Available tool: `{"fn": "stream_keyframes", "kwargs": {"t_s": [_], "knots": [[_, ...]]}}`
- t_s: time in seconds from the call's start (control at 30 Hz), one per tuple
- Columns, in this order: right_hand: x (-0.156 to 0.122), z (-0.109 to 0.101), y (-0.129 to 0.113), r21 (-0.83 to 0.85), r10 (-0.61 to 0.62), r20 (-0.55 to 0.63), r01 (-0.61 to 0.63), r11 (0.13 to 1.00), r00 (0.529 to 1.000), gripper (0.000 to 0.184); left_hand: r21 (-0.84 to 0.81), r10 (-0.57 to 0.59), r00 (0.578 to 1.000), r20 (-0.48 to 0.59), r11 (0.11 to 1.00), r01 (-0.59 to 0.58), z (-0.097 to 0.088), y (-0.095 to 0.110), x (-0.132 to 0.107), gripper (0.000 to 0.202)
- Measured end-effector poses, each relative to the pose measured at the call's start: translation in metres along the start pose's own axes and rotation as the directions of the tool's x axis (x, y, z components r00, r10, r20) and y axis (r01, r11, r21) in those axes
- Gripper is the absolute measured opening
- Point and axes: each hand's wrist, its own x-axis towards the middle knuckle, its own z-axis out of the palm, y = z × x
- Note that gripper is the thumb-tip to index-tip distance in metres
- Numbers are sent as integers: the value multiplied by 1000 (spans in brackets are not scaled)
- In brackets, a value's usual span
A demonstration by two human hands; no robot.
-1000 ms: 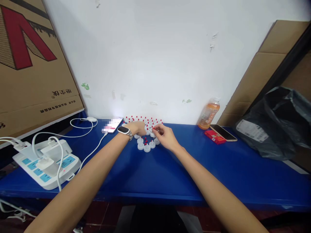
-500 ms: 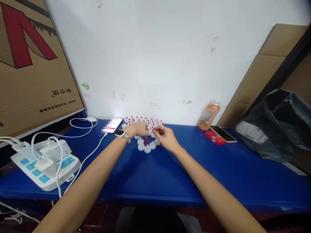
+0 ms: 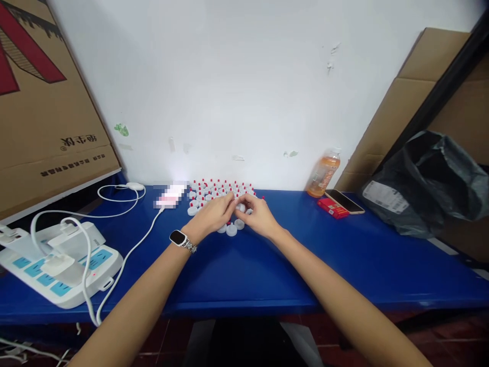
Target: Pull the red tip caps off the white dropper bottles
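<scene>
Here we are at the centre of the frame, both hands brought together over the blue table [image 3: 267, 278]; the right hand [image 3: 260, 216] has thumb and fingers narrowed round a white cap [image 3: 240, 207], and that cap sits right in the gap between the two hands; the left hand [image 3: 214, 213] has its fingertips bunched just beside it, though whether they pinch anything I cannot tell; it looks like close two-handed work on that one cap, and I'd say it calls for a firm right-hand grip on the rim, the cap kept upright, and a light, straight touch from the left so nothing skews; wrists low would be risky, with plain white caps [image 3: 231, 230] just below and ranks of red-tipped caps [image 3: 201, 197] behind, easy to topple; now to the containers; right of centre, a clear bottle [image 3: 316, 187] leans by the wall with orange liquid [image 3: 329, 164] inside and its top on; below it lies a small red box [image 3: 333, 208], contents hidden; at the right edge slumps a dark plastic bag [image 3: 412, 188], its inside too dark to read; and upper left, a big carton [image 3: 46, 114], whatever it holds out of sight.
</scene>
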Motion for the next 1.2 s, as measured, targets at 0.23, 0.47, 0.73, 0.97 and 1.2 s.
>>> {"fn": "stream_keyframes", "kwargs": {"t_s": [0.23, 0.47, 0.73, 0.97, 1.2], "knots": [[-3, -2, -5, 121, -64, -7, 64, 991, 998, 24, -88, 92, 991, -93, 991, -100, -7, -1, -5, 38], [-4, -11, -15, -185, -300, 1, 295, 937, 954, 16, -282, 58, 974, -217, 952, -120, 1, -2, 0, 39], [-5, -5, -17, -367, -383, 13, 361, 857, 924, 19, -416, -87, 974, -209, 909, -8, -1, 4, 3, 41], [-4, 5, -15, -409, -469, -48, 411, 815, 882, 22, -495, -225, 957, -185, 862, 107, -4, 9, 4, 44], [-5, 9, -11, -449, -488, -103, 397, 800, 867, 22, -601, -286, 945, -157, 787, 139, 3, 9, 8, 40]]}}
